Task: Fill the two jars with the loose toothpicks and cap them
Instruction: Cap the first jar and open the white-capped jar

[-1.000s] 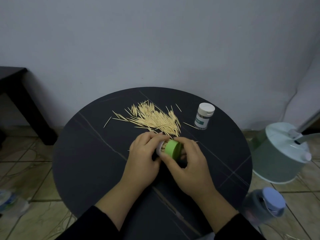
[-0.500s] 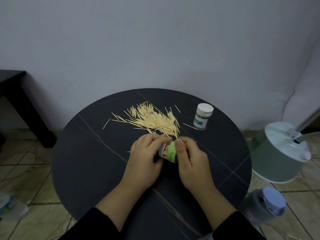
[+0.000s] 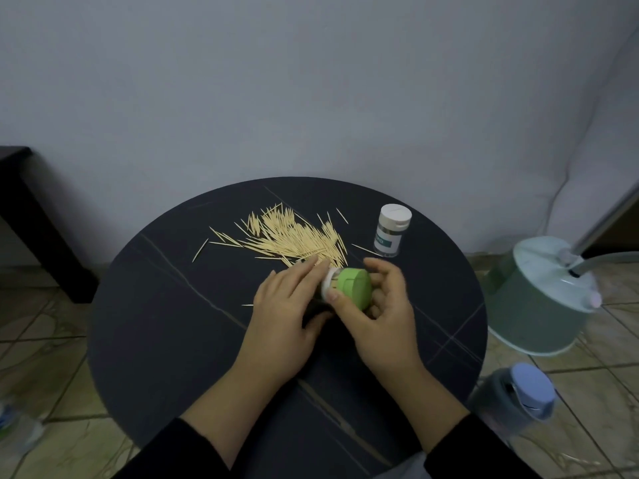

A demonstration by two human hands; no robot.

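One jar (image 3: 327, 284) is at the capping stage. It lies tipped on its side just on the near side of the toothpick pile (image 3: 297, 236), held off the dark round surface (image 3: 173, 323) between both hands. The left grip (image 3: 287, 305) wraps the jar's body, fingers over the top. The right grip (image 3: 383, 316) grasps the green cap (image 3: 352, 288), thumb on its near edge and fingers curled behind it. The cap sits on the mouth, with toothpick ends showing through the clear band beside it. Whether it is fully seated I cannot tell.

To the right of the pile a white-capped jar (image 3: 392, 229) stands upright with its lid on. How full it is cannot be read from here.

The pile itself is large and fanned out, with a few strays to its left and right. Judging from that, the filling looks far from finished. Either this capping comes early or the jars cannot take everything.
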